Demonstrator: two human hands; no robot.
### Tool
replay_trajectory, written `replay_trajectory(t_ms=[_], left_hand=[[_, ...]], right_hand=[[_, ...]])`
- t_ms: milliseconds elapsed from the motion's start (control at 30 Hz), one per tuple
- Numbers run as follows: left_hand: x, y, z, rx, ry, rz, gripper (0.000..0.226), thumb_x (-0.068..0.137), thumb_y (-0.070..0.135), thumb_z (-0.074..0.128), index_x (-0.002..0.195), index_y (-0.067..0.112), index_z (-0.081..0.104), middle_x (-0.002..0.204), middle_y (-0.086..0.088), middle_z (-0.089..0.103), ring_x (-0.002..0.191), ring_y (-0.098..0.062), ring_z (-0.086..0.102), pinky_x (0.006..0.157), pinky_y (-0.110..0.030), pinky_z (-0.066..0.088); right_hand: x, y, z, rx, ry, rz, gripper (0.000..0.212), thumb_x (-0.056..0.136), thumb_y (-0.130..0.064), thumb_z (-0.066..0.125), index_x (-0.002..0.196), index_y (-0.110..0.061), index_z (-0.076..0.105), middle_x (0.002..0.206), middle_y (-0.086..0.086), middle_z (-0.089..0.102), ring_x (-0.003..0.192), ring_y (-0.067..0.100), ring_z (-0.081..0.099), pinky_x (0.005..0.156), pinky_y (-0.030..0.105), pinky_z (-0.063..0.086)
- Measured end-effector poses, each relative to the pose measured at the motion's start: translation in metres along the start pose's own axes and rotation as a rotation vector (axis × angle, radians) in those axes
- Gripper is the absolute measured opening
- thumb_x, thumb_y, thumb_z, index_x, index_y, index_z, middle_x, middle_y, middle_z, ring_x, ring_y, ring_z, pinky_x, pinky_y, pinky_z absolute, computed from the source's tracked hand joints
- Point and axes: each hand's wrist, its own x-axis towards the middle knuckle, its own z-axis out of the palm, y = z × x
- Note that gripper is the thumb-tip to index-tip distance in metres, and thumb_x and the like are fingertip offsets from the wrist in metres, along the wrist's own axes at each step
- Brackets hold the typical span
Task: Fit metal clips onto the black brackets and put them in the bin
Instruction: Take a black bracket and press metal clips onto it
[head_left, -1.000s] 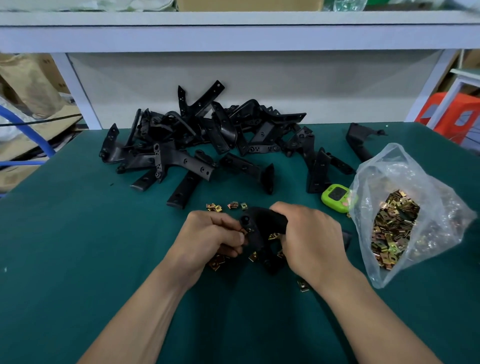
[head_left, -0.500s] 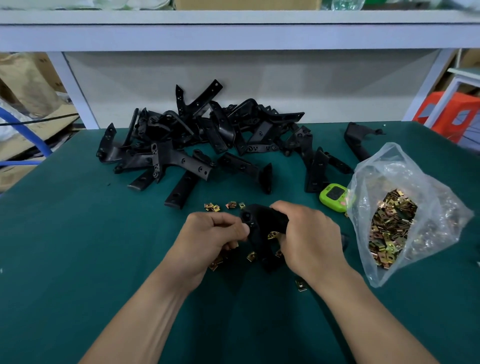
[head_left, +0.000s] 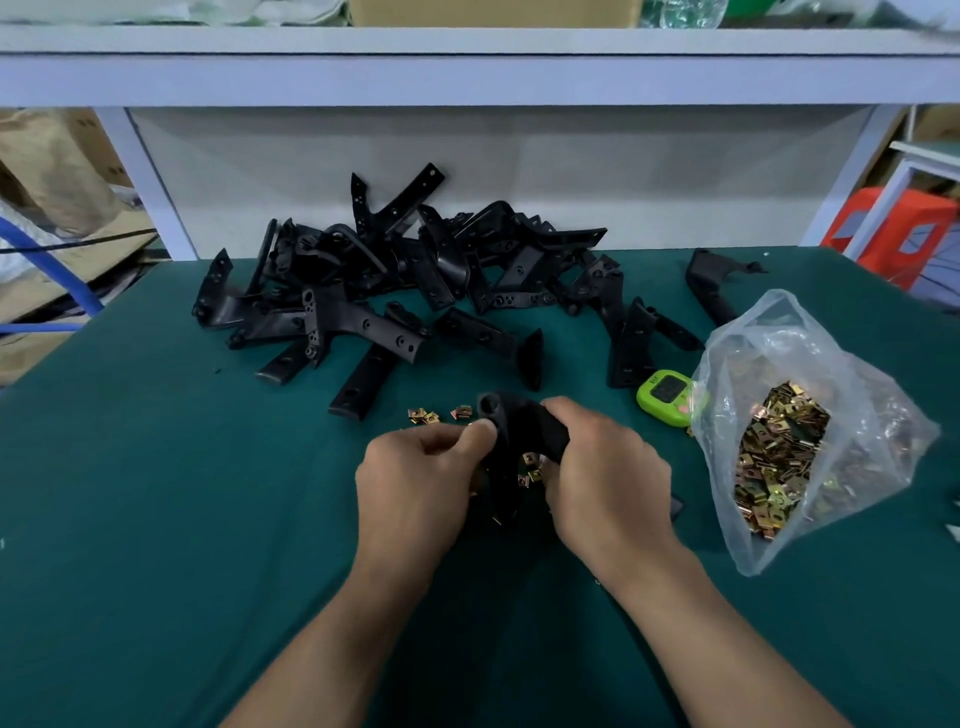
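My two bare hands meet at the centre of the frame, above a dark green table (head_left: 156, 493). My right hand (head_left: 602, 483) is wrapped round the middle of one black bracket (head_left: 519, 426), fingers curled over its top. My left hand (head_left: 421, 483) is curled too, with the thumb pressed against the bracket's upper end, just beside a round hole there; I cannot tell whether a clip sits under my fingertips. The bracket is between my hands, raised a little off the table. A few small brass-coloured clips (head_left: 531, 467) show in the gap below it, and a few more loose clips (head_left: 436, 415) lie on the table just above my left hand. Across the upper middle of the frame sprawls a heap of black brackets (head_left: 415, 280), tangled over one another. One bracket (head_left: 711, 286) lies alone at the upper right. At the right sits an open clear plastic bag (head_left: 810, 364) with many clips inside, and touching its left edge is a small lime-green timer (head_left: 667, 397). A pale shelf (head_left: 467, 67) runs along the top of the frame.
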Motion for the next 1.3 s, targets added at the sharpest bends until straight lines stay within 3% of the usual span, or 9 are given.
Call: replay_trajectory(t_ms=[133,233,333,667,800,967,1033,1133,1300], left_hand=[[-0.015,0.006,0.010,0.134,0.126,0.155,0.020,0.078,0.052,0.074,0.068,0.036,0.075,0.060,0.024,0.068,0.061,0.004,0.065,0.061,-0.028,0.052],[-0.016,0.006,0.011,0.246,0.171,0.202,0.023,0.078,0.053,0.074,0.064,0.034,0.072,0.060,0.024,0.067,0.060,0.000,0.064,0.065,-0.030,0.056],[-0.016,0.004,0.011,0.321,0.191,0.239,0.029,0.079,0.048,0.069,0.060,0.027,0.066,0.056,0.018,0.064,0.056,-0.008,0.060,0.062,-0.033,0.053],[-0.016,0.000,0.015,0.397,0.120,0.282,0.036,0.086,0.057,0.062,0.068,0.026,0.067,0.055,0.012,0.063,0.057,-0.006,0.059,0.061,-0.031,0.050],[-0.012,0.002,0.015,0.399,0.134,0.299,0.044,0.087,0.051,0.066,0.056,0.022,0.055,0.049,0.007,0.056,0.053,-0.012,0.054,0.056,-0.032,0.043],[-0.006,-0.001,0.010,0.310,0.048,0.390,0.043,0.096,0.045,0.060,0.061,0.022,0.052,0.055,0.011,0.055,0.055,-0.011,0.052,0.051,-0.017,0.036],[-0.003,-0.004,0.006,0.288,-0.048,0.406,0.030,0.103,0.039,0.051,0.075,0.033,0.062,0.064,0.019,0.060,0.064,-0.002,0.056,0.059,-0.011,0.038],[0.002,-0.011,0.005,0.491,-0.169,0.439,0.028,0.097,0.028,0.061,0.122,0.036,0.070,0.112,0.018,0.070,0.108,-0.002,0.057,0.085,-0.016,0.037],[0.002,-0.012,0.015,0.683,-0.203,0.537,0.015,0.089,0.032,0.073,0.102,0.027,0.079,0.113,0.014,0.070,0.111,-0.012,0.055,0.095,-0.027,0.039]], right_hand=[[-0.003,-0.005,-0.002,-0.007,0.045,-0.029,0.044,0.089,-0.008,0.061,0.123,-0.035,0.058,0.090,-0.008,0.067,0.070,0.019,0.053,0.061,0.035,0.030],[-0.004,-0.006,-0.003,-0.015,0.037,-0.048,0.045,0.089,-0.004,0.059,0.123,-0.034,0.059,0.093,-0.007,0.067,0.080,0.021,0.063,0.061,0.034,0.029],[-0.005,-0.007,0.001,-0.038,-0.001,-0.065,0.040,0.089,-0.006,0.060,0.116,-0.035,0.056,0.089,-0.009,0.062,0.071,0.016,0.054,0.055,0.033,0.025],[0.000,0.000,0.003,-0.027,0.012,-0.028,0.033,0.084,-0.009,0.062,0.104,-0.034,0.057,0.072,-0.011,0.054,0.058,0.014,0.039,0.049,0.029,0.021],[-0.003,-0.003,0.004,0.016,0.004,-0.027,0.026,0.085,-0.011,0.062,0.097,-0.032,0.052,0.068,-0.010,0.055,0.056,0.015,0.043,0.053,0.034,0.030],[-0.001,-0.001,0.002,0.049,0.031,-0.026,0.025,0.087,-0.015,0.062,0.095,-0.033,0.046,0.068,-0.010,0.054,0.056,0.014,0.044,0.056,0.037,0.034],[0.001,0.002,0.000,0.053,0.048,0.018,0.027,0.088,-0.017,0.062,0.104,-0.033,0.048,0.080,-0.009,0.060,0.068,0.027,0.055,0.060,0.038,0.039],[0.006,0.008,-0.004,0.037,0.096,0.108,0.033,0.090,-0.020,0.065,0.115,-0.030,0.048,0.087,-0.007,0.057,0.071,0.028,0.051,0.064,0.037,0.038],[0.008,0.011,-0.004,0.025,0.020,0.152,0.035,0.091,-0.023,0.066,0.121,-0.031,0.049,0.097,-0.004,0.065,0.078,0.030,0.057,0.066,0.038,0.041]])
